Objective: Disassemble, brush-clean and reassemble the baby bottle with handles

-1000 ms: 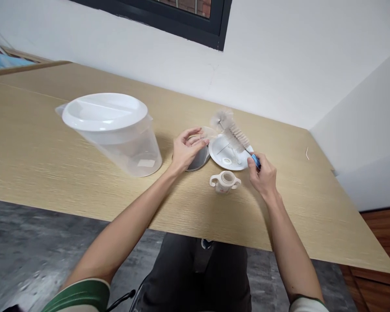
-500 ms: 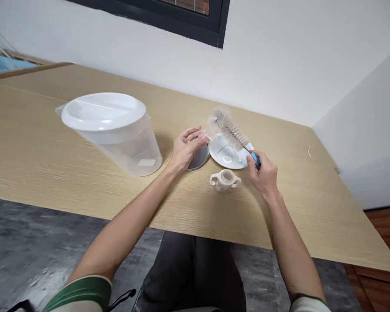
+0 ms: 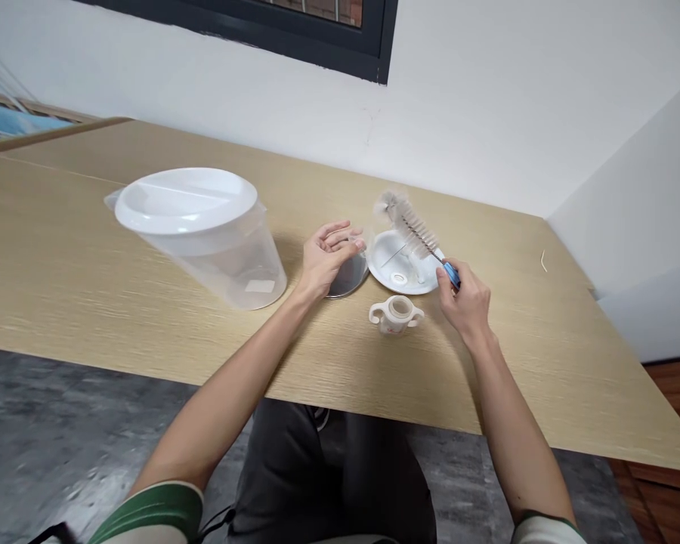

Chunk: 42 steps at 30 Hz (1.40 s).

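My right hand [image 3: 465, 298] is closed on the blue handle of a bottle brush [image 3: 416, 230], its pale bristles tilted up and left above a white dish [image 3: 431, 284]. Between the thumb and fingers of my left hand [image 3: 326, 261] is a small clear plastic piece [image 3: 366, 240], perhaps a cap; its outline is hard to make out. Below that hand lies a dark round disc [image 3: 348, 281], partly covered by it. Small clear pieces and a white ring [image 3: 398, 279] lie in the dish. Nearer me stands a small open bottle with two handles [image 3: 397, 317].
A large translucent pitcher [image 3: 232, 264] with a white lid [image 3: 187, 200] stands on the wooden table [image 3: 317, 363] at left. A thin white curved piece [image 3: 543, 261] lies far right. The wall [image 3: 465, 113] rises behind the table.
The bottle brush has shifted slightly to the right and away from the clear piece in my left hand. The view has moved a little; both hands keep their holds.
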Each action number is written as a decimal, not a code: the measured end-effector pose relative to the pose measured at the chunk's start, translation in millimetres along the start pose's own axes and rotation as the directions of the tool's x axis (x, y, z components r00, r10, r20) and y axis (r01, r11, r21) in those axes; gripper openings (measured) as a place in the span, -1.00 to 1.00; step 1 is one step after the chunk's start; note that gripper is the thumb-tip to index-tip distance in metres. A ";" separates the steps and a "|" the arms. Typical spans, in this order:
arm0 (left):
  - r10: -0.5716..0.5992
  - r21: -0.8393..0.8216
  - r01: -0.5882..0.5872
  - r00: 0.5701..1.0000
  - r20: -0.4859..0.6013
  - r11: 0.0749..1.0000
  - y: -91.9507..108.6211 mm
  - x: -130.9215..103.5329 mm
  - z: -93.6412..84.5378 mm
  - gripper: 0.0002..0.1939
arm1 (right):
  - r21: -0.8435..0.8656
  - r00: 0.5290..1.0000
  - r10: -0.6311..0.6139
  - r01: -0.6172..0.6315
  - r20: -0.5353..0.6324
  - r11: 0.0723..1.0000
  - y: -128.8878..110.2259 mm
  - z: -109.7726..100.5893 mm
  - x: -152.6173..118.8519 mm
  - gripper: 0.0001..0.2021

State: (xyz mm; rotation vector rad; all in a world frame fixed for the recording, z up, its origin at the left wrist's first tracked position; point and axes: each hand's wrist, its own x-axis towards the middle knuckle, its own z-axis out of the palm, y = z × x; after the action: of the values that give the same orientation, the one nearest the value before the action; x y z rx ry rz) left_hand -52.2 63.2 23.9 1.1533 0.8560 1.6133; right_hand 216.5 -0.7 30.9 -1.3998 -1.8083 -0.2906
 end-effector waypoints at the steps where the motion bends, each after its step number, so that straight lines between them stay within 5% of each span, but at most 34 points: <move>1: 0.007 0.016 -0.007 1.000 0.000 1.000 0.2 0.0 -0.3 -0.28 | 0.015 1.000 -0.007 0.007 -0.002 1.000 -0.7 0.0 -0.1 -0.61; 7: 0.055 0.055 -0.055 0.998 -0.002 0.997 4.6 -1.1 -0.3 -0.22 | 0.008 0.992 -0.107 0.107 0.059 0.994 -2.7 2.3 -2.4 -0.67; 19: 0.221 0.261 -0.212 0.975 -0.003 0.942 -2.6 2.4 -2.7 -0.32 | -0.039 0.998 -0.049 0.047 -0.038 0.998 -0.2 0.4 -0.7 -0.65; 24: 0.311 0.368 -0.300 0.950 0.029 0.880 -4.0 2.2 -7.0 -0.35 | -0.064 0.994 -0.101 0.102 0.032 0.993 -2.5 5.2 -3.3 -0.67; 31: 0.311 0.444 -0.304 0.949 0.059 0.843 0.1 -1.9 -5.1 -0.37 | -0.052 0.999 0.018 -0.020 -0.046 0.998 -1.8 8.5 -2.8 -0.61; 37: 0.326 0.354 -0.323 0.944 0.051 0.878 -3.8 2.1 -4.8 -0.33 | -0.027 0.998 -0.031 0.032 0.061 0.999 -1.7 8.0 -2.8 -0.64; 42: 0.142 0.131 -0.145 0.989 0.032 0.981 -3.6 6.1 -6.2 -0.26 | -0.007 0.994 0.107 -0.107 -0.017 0.994 -3.6 7.5 -2.2 -0.59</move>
State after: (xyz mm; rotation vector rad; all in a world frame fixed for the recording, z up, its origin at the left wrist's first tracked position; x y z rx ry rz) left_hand -57.7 70.0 20.5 1.3511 0.8938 1.6771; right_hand 210.0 1.1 25.5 -1.4893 -1.7137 -0.2527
